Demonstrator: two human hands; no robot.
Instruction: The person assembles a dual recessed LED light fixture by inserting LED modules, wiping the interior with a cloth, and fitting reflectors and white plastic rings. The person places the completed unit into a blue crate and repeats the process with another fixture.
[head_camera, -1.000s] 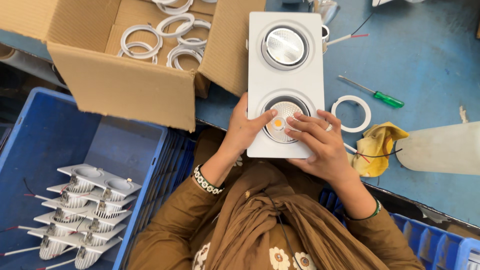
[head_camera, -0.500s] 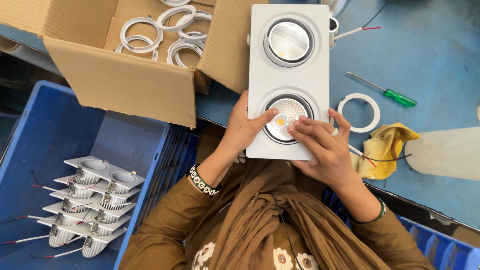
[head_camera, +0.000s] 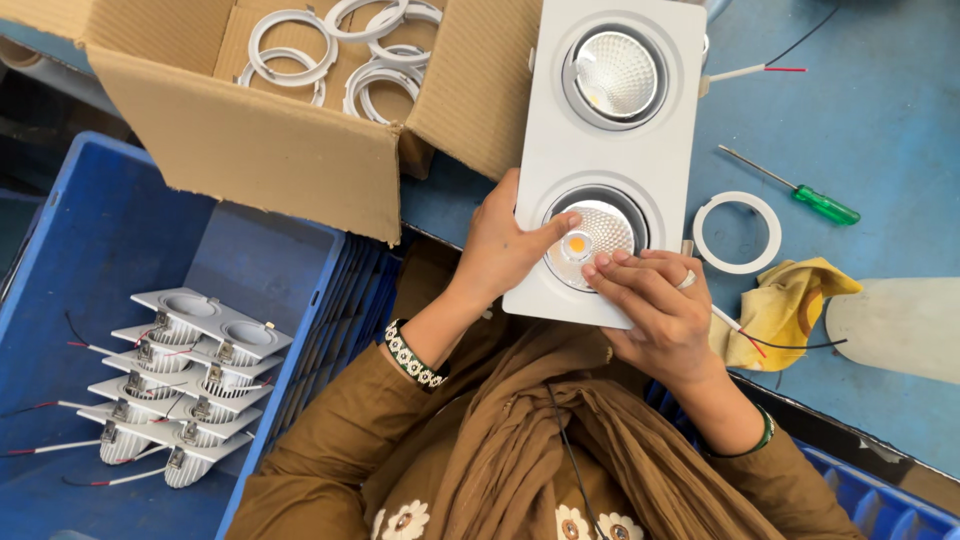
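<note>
Seating lower lamp in the twin downlight housing (head_camera: 607, 150).
Left hand (head_camera: 505, 245) clamped on housing edge; right hand (head_camera: 655, 305) fingertips pressing the reflector (head_camera: 598, 232); white ring (head_camera: 737, 232) lying right of it.

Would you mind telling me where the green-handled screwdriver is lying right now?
In the head view, the green-handled screwdriver lies on the blue table at the right, just right of the white twin downlight fixture and above the loose white ring and yellow cloth.

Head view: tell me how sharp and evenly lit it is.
Head view: sharp throughout, with soft even light. The white light fitting is bright but keeps detail, both hands are unblurred, and the blue crate is dimmer.
</note>
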